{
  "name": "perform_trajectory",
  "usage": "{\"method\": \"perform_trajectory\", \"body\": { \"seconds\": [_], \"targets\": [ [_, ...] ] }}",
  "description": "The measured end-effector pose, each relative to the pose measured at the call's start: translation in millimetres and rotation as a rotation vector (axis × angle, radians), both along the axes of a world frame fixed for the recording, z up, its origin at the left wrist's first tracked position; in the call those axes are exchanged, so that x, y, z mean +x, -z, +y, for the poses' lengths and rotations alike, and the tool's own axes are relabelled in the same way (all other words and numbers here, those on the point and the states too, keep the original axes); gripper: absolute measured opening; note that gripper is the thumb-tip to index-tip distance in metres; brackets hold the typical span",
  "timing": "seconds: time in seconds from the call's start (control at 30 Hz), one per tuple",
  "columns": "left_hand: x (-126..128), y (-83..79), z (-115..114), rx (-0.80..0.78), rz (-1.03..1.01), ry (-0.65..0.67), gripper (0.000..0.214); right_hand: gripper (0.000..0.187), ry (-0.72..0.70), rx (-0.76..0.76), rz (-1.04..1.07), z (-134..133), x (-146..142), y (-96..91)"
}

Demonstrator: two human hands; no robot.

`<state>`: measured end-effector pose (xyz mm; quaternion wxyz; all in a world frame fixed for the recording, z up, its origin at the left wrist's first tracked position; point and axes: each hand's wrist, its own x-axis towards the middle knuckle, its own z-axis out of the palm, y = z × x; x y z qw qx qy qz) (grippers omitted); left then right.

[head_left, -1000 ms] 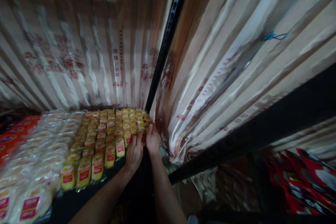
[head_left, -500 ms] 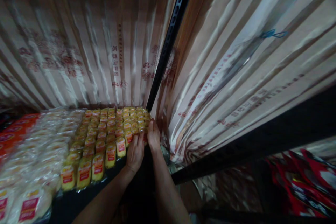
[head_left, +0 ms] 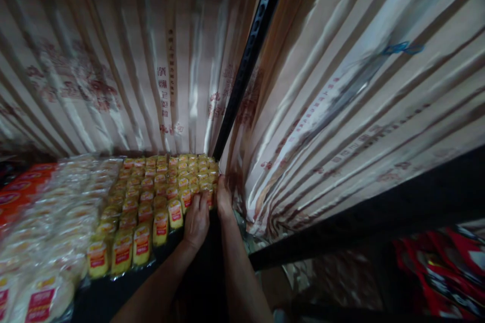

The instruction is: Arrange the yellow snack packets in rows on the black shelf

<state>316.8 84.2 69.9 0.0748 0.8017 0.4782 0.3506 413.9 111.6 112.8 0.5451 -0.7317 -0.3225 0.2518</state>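
Observation:
Rows of small yellow wrapped cakes [head_left: 161, 227] with red labels fill the shelf, their plastic wrappers shiny. At the right front end of these rows, my left hand [head_left: 197, 218] has its fingers stretched forward against the wrappers. Just beside it, my right hand [head_left: 224, 199] lies along the outer right side of the last row, fingers extended toward the back. A narrow gap between the two hands shows part of a wrapped cake with a red label. My fingertips are partly hidden and dim.
Larger pale round packets [head_left: 45, 290] stand in rows at the left, beside an orange-red box [head_left: 26, 186]. A black perforated post [head_left: 252, 50] rises at the corner. Pleated printed sheeting [head_left: 182, 86] covers the back and right. Red packages [head_left: 447, 267] sit low right.
My right hand has shifted slightly right and toward me along the row's side. My left hand stays nearly in place. The view has moved a little.

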Motion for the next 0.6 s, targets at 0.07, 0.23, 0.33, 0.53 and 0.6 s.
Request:
{"method": "perform_trajectory", "body": {
  "seconds": [0.07,0.23,0.33,0.53,0.6],
  "targets": [
    [0,0.2,0,0.003,-0.001,0.008,0.038,0.067,-0.004,-0.060,-0.013,1,0,-0.1],
    [-1,0.8,0,0.003,0.003,0.007,0.036,0.069,-0.099,-0.107,-0.058,3,1,-8.3],
    [-1,1.0,0,0.019,0.014,0.003,0.037,0.065,-0.104,-0.088,0.015,6,3,-12.0],
    [0,2.6,0,0.097,0.016,-0.032,0.035,0.060,-0.119,0.072,0.307,11,1,-8.9],
    [0,1.7,0,0.116,0.015,-0.053,0.034,0.060,-0.156,0.113,0.373,13,2,-7.1]
  ]
}}
